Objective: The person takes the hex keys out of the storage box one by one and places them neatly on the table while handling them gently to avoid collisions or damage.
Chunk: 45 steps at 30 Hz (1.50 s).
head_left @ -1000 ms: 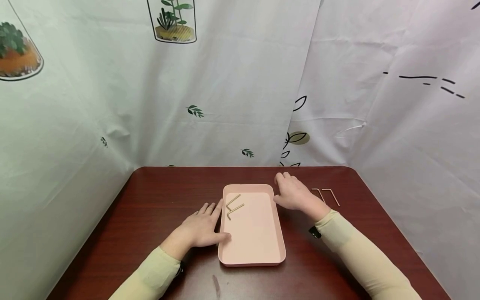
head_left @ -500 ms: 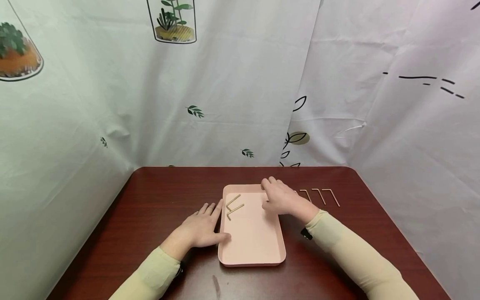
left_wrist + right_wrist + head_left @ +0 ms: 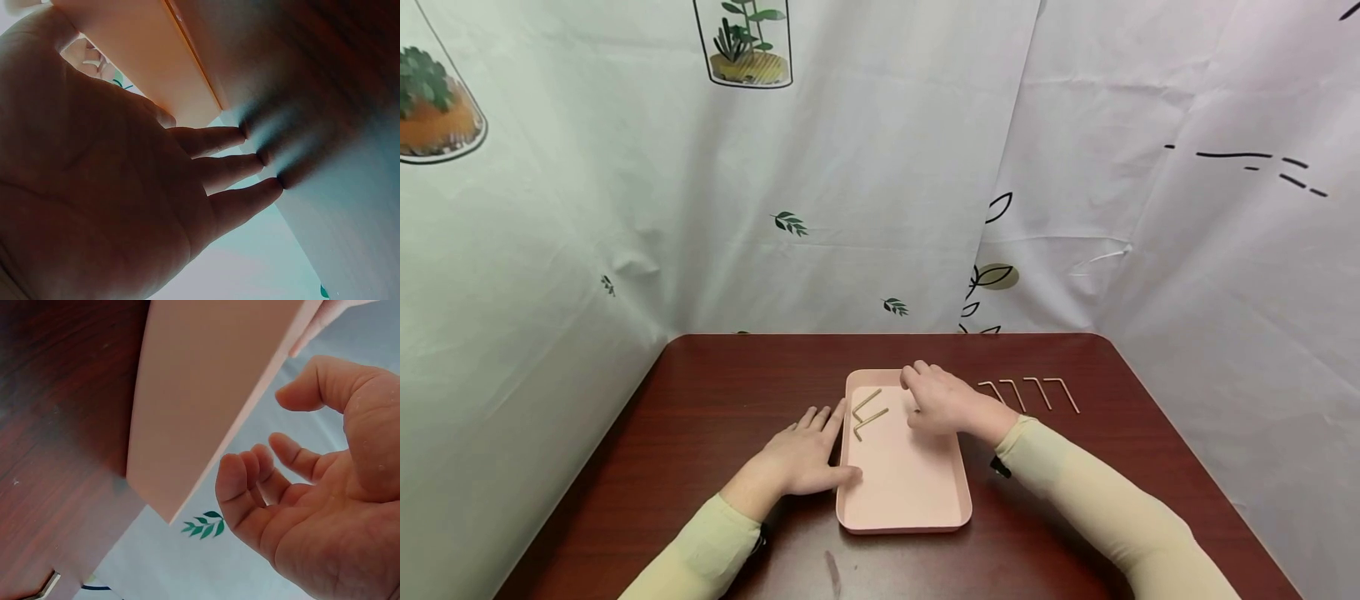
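A pink rectangular tray lies on the table. Inside it, near the far left, are two gold L-shaped hex keys. My left hand rests against the tray's left side, its thumb over the rim and its other fingers spread on the table. In the left wrist view its palm is bare. Above the far right part of the tray hovers my right hand, loosely curved. Nothing sits between its thumb and fingers in the right wrist view.
Right of the tray, several more L-shaped hex keys lie in a row on the dark red wooden table. A white printed curtain closes off the back and both sides.
My right hand has moved left, from beside the tray's right rim to over its inside, uncovering more hex keys on the table. The left hand stays put.
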### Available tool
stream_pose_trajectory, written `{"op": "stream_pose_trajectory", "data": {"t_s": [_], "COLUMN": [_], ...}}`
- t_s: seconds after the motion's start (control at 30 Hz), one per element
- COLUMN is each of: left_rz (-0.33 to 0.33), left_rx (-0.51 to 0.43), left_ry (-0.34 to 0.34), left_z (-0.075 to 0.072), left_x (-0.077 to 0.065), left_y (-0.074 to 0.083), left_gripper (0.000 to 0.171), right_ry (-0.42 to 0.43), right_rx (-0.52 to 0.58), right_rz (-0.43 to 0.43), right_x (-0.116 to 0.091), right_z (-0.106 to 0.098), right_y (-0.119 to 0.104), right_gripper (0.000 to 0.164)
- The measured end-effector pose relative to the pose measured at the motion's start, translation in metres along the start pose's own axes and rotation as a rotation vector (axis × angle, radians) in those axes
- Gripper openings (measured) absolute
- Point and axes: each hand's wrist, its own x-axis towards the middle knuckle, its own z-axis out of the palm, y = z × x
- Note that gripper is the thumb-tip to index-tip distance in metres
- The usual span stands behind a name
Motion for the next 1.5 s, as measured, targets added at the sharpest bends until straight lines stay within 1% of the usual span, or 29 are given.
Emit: {"op": "stream_pose_trajectory", "data": {"t_s": [0.1,0.5,0.63,0.8,1.03,1.2,1.5], "left_rz": [0.005,0.009,0.007,0.009,0.008,0.01,0.013], "left_rx": [0.001,0.006,0.006,0.003,-0.004,-0.006,-0.003], "left_ry": [0.001,0.003,0.001,0.001,0.001,-0.006,0.001], "left_z": [0.0,0.0,0.0,0.0,-0.001,0.0,-0.001], "left_x": [0.0,0.0,0.0,0.001,0.0,-0.001,-0.001], "left_y": [0.0,0.0,0.0,0.001,0.0,0.0,0.0], "left_gripper": [0.121,0.12,0.12,0.121,0.121,0.121,0.121], "right_ry": [-0.018,-0.044,-0.072,-0.083,-0.11,-0.141,-0.188], "right_rx": [-0.015,-0.086,-0.08,-0.062,-0.082,-0.081,-0.078], "right_rz": [-0.011,-0.093,-0.126,-0.177,-0.225,-0.248,-0.246], "right_x": [0.003,0.019,0.023,0.027,0.033,0.039,0.048], "right_z": [0.002,0.011,0.013,0.016,0.014,0.013,0.022], "right_y": [-0.001,-0.001,-0.001,-0.002,-0.009,-0.014,-0.021], "right_gripper": [0.039,0.038,0.039,0.039,0.04,0.041,0.04]}}
